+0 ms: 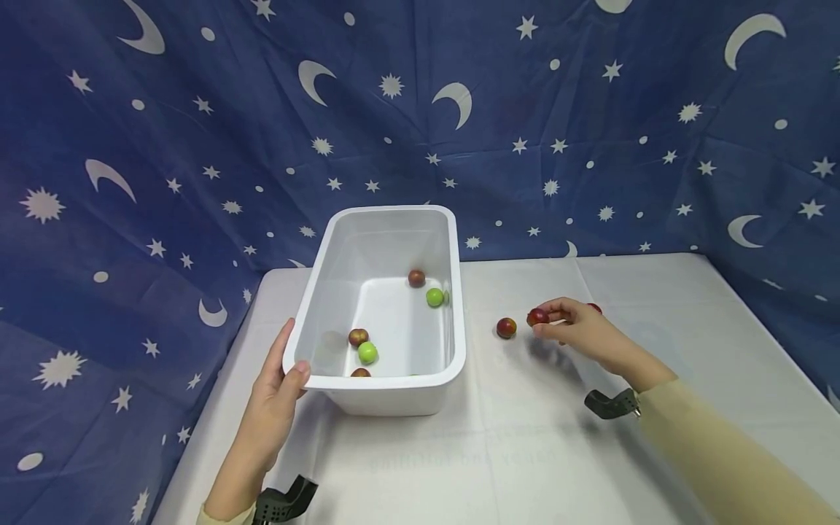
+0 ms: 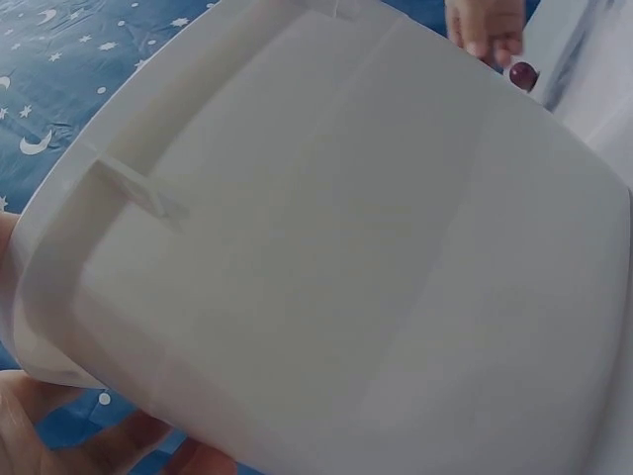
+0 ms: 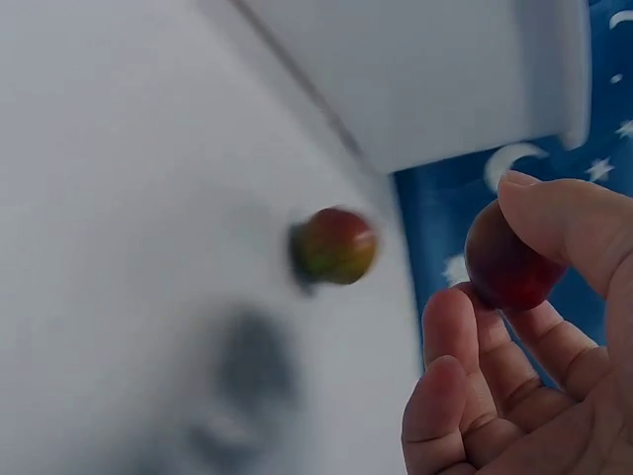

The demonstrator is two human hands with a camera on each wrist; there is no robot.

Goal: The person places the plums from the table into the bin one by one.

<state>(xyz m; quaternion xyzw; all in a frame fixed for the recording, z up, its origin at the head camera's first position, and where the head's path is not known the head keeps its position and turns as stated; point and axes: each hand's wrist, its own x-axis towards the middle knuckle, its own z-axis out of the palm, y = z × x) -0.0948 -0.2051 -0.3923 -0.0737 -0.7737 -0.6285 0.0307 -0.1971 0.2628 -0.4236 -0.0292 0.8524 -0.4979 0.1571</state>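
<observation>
My right hand (image 1: 580, 332) pinches a dark red plum (image 1: 537, 316) between thumb and fingertips, above the table and to the right of the bin. In the right wrist view, the thumb lies across the held plum (image 3: 509, 259). A red and yellow plum (image 1: 506, 328) rests on the table just left of that hand, and another red plum (image 1: 594, 308) shows partly behind it. My left hand (image 1: 272, 405) grips the near left corner of a white plastic bin (image 1: 387, 381), thumb over the rim and fingers along the outside. The bin's outer wall (image 2: 346, 237) fills the left wrist view.
Inside the bin lie brownish-red plums (image 1: 358, 337) and green round fruits (image 1: 367, 353), some near the front and others by the right wall. A white cloth (image 1: 525, 437) covers the table. Behind hangs a blue curtain (image 1: 394, 146) with moons and stars.
</observation>
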